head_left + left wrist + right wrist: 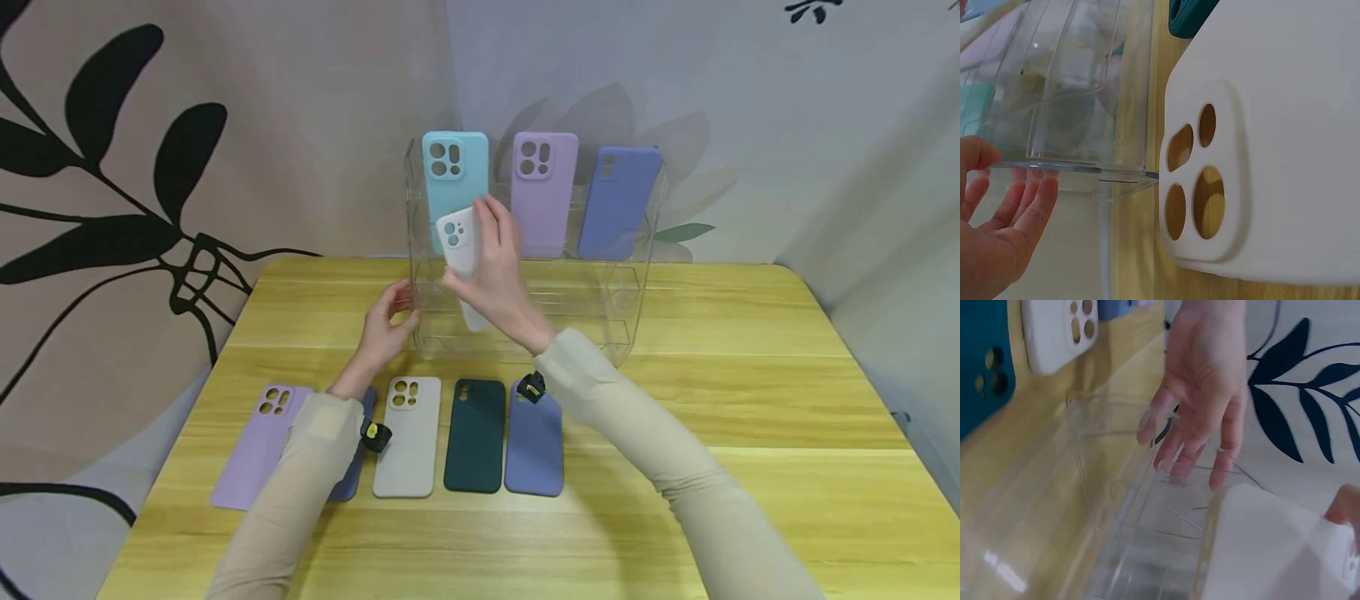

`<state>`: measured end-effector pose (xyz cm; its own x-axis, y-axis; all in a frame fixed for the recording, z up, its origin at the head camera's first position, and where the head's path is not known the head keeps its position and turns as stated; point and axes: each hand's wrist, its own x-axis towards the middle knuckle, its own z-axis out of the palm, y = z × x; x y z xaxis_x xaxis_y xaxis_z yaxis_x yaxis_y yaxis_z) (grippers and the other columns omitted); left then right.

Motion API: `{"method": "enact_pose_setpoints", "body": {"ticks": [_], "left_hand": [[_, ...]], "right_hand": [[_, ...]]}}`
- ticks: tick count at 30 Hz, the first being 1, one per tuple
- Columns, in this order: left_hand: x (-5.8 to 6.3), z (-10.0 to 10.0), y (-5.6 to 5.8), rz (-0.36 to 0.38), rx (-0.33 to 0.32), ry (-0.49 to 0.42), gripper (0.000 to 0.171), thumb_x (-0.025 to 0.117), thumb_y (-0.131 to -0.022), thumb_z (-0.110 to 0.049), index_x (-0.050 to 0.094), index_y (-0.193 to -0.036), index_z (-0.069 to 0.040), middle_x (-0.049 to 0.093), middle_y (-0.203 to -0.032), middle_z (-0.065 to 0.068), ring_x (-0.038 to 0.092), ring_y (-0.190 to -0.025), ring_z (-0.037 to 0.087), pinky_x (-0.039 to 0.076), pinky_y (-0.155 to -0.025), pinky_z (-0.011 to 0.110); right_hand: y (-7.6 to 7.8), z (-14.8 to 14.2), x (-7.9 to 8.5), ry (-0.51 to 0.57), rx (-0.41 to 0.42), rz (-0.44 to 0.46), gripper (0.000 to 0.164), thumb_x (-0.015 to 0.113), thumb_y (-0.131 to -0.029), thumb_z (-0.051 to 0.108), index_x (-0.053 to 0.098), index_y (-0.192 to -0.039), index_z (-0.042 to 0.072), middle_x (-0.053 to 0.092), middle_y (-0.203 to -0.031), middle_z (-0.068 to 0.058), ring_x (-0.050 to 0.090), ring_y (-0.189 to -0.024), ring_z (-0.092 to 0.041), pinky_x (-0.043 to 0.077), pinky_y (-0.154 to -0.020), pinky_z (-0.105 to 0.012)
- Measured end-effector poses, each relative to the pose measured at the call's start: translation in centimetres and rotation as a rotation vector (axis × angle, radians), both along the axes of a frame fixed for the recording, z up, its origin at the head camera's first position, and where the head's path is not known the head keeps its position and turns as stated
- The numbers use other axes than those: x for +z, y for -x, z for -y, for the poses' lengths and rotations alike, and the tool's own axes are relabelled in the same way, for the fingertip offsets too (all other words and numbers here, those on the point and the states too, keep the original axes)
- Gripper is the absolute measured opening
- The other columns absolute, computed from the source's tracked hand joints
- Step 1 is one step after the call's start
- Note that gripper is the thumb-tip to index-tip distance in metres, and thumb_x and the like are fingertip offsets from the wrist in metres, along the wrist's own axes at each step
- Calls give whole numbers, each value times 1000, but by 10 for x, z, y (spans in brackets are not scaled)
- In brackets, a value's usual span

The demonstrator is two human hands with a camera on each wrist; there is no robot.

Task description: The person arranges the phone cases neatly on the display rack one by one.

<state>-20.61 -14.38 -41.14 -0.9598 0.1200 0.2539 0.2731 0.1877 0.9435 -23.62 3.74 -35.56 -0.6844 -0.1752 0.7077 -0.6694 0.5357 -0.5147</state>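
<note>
Yellow-toned wood makes up the table (pixel 787 400) before me, and nearest on it lie, 5 in a row, a matte lilac phone case (pixel 258 450), a blue-violet phone case (pixel 348 479) partly hidden by my left sleeve (pixel 300 492), a plain white phone case (pixel 407 458), a dark green phone case (pixel 474 437) and a periwinkle phone case (pixel 534 454), perhaps laid side by side for easy reach. Beyond them, my left hand (pixel 384 329) has its fingers parted, tips at the side of the clear acrylic stepped rack (pixel 551 304), I judge to steady it; how hard they press I cannot tell. My right hand (pixel 498 271) pinches a smooth, round-cornered white phone case (pixel 456 254) between thumb and fingers, probably so its back faces me. It tilts before the rack's tiers, camera cut-outs uppermost; whether its lower end touches acrylic I cannot tell. Farthest off, a turquoise phone case (pixel 459 196), a pale purple phone case (pixel 546 212) and an indigo-blue phone case (pixel 618 204) stand spaced along the top tier, likely for display.
</note>
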Motion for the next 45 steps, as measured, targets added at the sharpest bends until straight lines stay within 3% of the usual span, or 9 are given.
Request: {"method": "enact_pose_setpoints", "body": {"ticks": [3,10,13,16,23,27,34,41,45], "left_hand": [[-1,0,2,-11,-7,5,48,50,-82,20,37,-128,19,46,-117,40,46,-108,53,36,-100,55],[-26,5,17,3,3,12,49,51,-84,17,40,-132,12,48,-120,35,49,-109,45,39,-100,48],[-29,7,19,3,9,14,50,51,-84,16,41,-132,11,49,-120,34,49,-109,44,39,-100,47],[-28,7,17,-10,12,14,49,51,-83,17,40,-131,12,48,-119,36,49,-108,45,39,-101,48],[-3,0,3,-19,1,15,47,49,-81,20,38,-127,19,46,-116,41,47,-107,53,38,-99,54],[-2,0,2,2,2,19,48,49,-82,20,38,-128,18,46,-117,40,46,-108,52,37,-99,56],[-29,7,17,-8,17,24,49,50,-84,15,40,-132,11,49,-119,33,50,-108,44,40,-97,54],[-1,2,2,40,7,31,48,49,-84,17,38,-131,15,47,-120,35,48,-110,46,41,-97,52],[-2,1,2,11,11,22,47,49,-83,18,40,-129,16,48,-117,36,49,-108,48,40,-97,54]], "right_hand": [[9,8,6,-15,-21,-35,85,71,-67,10,30,-138,-11,29,-139,-26,30,-124,-34,29,-104,-34],[27,25,14,16,-77,-77,89,75,-67,8,28,-141,-8,25,-141,-25,27,-127,-33,25,-107,-28],[33,32,12,38,-112,-115,89,75,-66,6,28,-140,-8,25,-140,-25,27,-128,-34,21,-110,-28],[37,39,8,67,-155,-152,91,76,-65,5,27,-140,-9,26,-139,-25,27,-128,-33,19,-111,-28],[35,51,-4,202,-231,-182,92,75,-63,-1,25,-141,-10,24,-139,-25,25,-129,-33,23,-110,-31],[33,57,-9,241,-278,-181,90,74,-64,0,27,-140,-9,24,-138,-24,25,-128,-34,22,-110,-33],[29,63,-20,192,-325,-128,88,75,-65,2,29,-139,-9,26,-139,-24,27,-127,-34,23,-110,-33],[24,68,-32,117,-403,-83,88,77,-66,5,29,-139,-10,28,-140,-24,29,-126,-36,22,-111,-36],[23,70,-34,110,-452,-71,88,77,-66,6,30,-139,-10,29,-140,-23,30,-126,-36,20,-112,-37]]}}
